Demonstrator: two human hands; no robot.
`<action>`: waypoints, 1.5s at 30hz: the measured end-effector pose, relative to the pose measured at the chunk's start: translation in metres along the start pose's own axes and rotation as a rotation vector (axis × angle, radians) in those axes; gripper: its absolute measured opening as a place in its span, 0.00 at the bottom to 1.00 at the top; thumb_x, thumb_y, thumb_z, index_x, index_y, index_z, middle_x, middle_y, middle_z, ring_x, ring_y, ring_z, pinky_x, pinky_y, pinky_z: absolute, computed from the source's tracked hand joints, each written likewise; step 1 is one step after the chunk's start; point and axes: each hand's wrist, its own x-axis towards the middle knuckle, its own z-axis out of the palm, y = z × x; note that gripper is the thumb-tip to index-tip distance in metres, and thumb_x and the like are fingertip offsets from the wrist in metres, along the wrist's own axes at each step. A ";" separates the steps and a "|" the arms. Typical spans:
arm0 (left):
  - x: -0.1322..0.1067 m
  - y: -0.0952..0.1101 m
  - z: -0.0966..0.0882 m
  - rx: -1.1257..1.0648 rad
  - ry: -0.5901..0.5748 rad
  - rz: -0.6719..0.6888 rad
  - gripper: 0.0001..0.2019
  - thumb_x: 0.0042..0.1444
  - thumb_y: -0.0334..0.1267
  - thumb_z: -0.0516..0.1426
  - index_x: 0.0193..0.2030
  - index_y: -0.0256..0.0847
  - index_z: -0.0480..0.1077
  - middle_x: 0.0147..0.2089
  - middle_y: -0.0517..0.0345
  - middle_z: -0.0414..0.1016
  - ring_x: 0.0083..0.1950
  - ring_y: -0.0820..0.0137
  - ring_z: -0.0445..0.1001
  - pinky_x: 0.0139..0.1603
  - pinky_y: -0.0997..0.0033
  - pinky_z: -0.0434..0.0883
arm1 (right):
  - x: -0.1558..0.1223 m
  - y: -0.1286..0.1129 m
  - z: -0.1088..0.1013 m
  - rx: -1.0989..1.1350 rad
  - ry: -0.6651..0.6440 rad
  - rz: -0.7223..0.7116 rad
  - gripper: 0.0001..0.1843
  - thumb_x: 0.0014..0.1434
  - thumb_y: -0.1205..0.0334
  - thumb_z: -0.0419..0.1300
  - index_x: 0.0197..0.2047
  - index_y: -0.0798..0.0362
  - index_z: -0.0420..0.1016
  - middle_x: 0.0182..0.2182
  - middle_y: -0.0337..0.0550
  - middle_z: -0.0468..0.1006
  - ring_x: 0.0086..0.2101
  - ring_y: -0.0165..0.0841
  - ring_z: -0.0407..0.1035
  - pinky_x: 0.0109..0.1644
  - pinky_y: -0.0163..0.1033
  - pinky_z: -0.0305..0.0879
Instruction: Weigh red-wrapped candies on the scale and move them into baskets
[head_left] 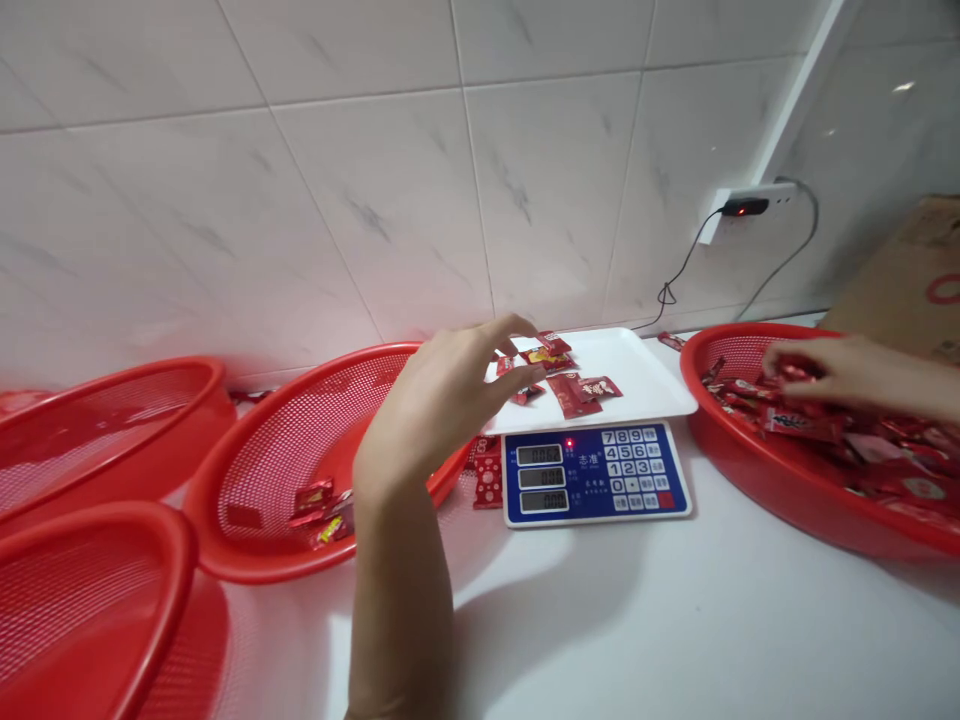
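Note:
My left hand reaches over the left side of the scale's white tray. Its thumb and fingers are apart, close to several red-wrapped candies lying there. Below the tray, the blue scale panel shows lit digits and a keypad. At the right, my right hand is inside a red basket heaped with small wrapped candies. Its fingers are closed around a red-wrapped candy, somewhat blurred.
Left of the scale, a red mesh basket holds a few wrapped candies. More red baskets stand farther left. A red dotted packet lies beside the scale. Behind are a tiled wall, a power socket with cables and a cardboard box.

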 end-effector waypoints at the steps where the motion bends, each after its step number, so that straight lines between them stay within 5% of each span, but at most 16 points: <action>1: 0.000 -0.001 -0.001 0.005 0.002 -0.003 0.10 0.66 0.45 0.60 0.52 0.54 0.74 0.42 0.67 0.83 0.43 0.66 0.79 0.37 0.68 0.68 | 0.004 -0.009 -0.013 0.035 0.015 0.007 0.05 0.53 0.56 0.60 0.29 0.46 0.68 0.23 0.38 0.74 0.22 0.32 0.66 0.28 0.37 0.61; 6: -0.001 -0.006 -0.003 0.004 -0.013 -0.021 0.11 0.65 0.44 0.60 0.53 0.56 0.74 0.45 0.68 0.83 0.44 0.67 0.79 0.37 0.68 0.69 | 0.027 -0.106 -0.035 0.502 0.119 -0.134 0.10 0.55 0.59 0.60 0.41 0.49 0.69 0.30 0.39 0.74 0.26 0.30 0.68 0.30 0.37 0.65; 10: -0.001 -0.008 -0.004 0.038 -0.040 -0.020 0.13 0.65 0.46 0.59 0.56 0.54 0.73 0.42 0.65 0.83 0.41 0.65 0.79 0.38 0.66 0.69 | 0.055 -0.182 -0.005 0.702 0.033 -0.289 0.10 0.54 0.65 0.61 0.41 0.50 0.69 0.28 0.37 0.74 0.27 0.31 0.69 0.31 0.37 0.67; 13: -0.002 -0.009 -0.006 0.043 -0.074 -0.039 0.14 0.65 0.46 0.59 0.56 0.54 0.73 0.41 0.64 0.83 0.41 0.64 0.79 0.40 0.64 0.70 | 0.073 -0.209 0.017 0.685 0.088 -0.293 0.09 0.52 0.68 0.63 0.38 0.52 0.72 0.29 0.37 0.74 0.31 0.31 0.69 0.37 0.38 0.66; 17: -0.004 -0.011 -0.009 0.030 -0.033 -0.091 0.13 0.64 0.47 0.60 0.55 0.53 0.74 0.45 0.62 0.83 0.45 0.63 0.80 0.42 0.64 0.72 | 0.086 -0.209 0.022 0.774 0.212 -0.247 0.12 0.54 0.70 0.61 0.43 0.53 0.73 0.36 0.40 0.77 0.32 0.30 0.69 0.37 0.37 0.66; 21: -0.005 -0.010 -0.011 0.036 0.001 -0.084 0.14 0.64 0.50 0.60 0.54 0.54 0.74 0.44 0.62 0.82 0.45 0.63 0.79 0.41 0.65 0.73 | 0.089 -0.192 0.010 1.007 0.366 -0.319 0.13 0.56 0.73 0.58 0.44 0.50 0.72 0.28 0.34 0.70 0.26 0.28 0.67 0.31 0.35 0.65; 27: -0.002 -0.007 -0.010 0.033 -0.038 -0.087 0.14 0.65 0.48 0.59 0.55 0.53 0.74 0.43 0.62 0.82 0.45 0.64 0.79 0.41 0.65 0.73 | 0.086 -0.188 0.009 1.036 0.298 -0.393 0.12 0.59 0.70 0.63 0.45 0.48 0.72 0.26 0.32 0.66 0.27 0.29 0.66 0.34 0.37 0.68; 32: -0.001 -0.010 -0.009 0.032 -0.066 -0.089 0.17 0.65 0.49 0.59 0.58 0.51 0.72 0.46 0.60 0.82 0.47 0.63 0.79 0.44 0.62 0.72 | 0.087 -0.202 0.037 0.875 0.247 -0.231 0.07 0.63 0.67 0.61 0.45 0.54 0.78 0.34 0.40 0.77 0.36 0.32 0.71 0.47 0.41 0.68; 35: -0.002 -0.011 -0.009 0.034 -0.055 -0.108 0.18 0.64 0.50 0.59 0.59 0.53 0.72 0.47 0.60 0.82 0.46 0.62 0.79 0.43 0.62 0.73 | 0.092 -0.198 0.046 0.891 0.230 -0.192 0.13 0.66 0.69 0.54 0.47 0.55 0.79 0.38 0.44 0.80 0.38 0.32 0.73 0.44 0.39 0.69; 40: -0.004 -0.010 -0.010 0.036 -0.036 -0.092 0.15 0.64 0.49 0.59 0.56 0.54 0.73 0.43 0.62 0.82 0.45 0.63 0.79 0.41 0.63 0.73 | 0.092 -0.180 0.023 1.115 0.395 -0.335 0.16 0.63 0.71 0.55 0.50 0.51 0.79 0.51 0.44 0.79 0.43 0.30 0.75 0.37 0.33 0.71; 45: -0.005 -0.010 -0.011 0.033 -0.032 -0.117 0.16 0.64 0.50 0.59 0.57 0.55 0.73 0.45 0.61 0.82 0.46 0.63 0.79 0.43 0.62 0.74 | 0.067 -0.179 -0.007 1.117 0.438 -0.410 0.15 0.64 0.69 0.56 0.49 0.49 0.80 0.49 0.43 0.80 0.44 0.31 0.76 0.38 0.34 0.72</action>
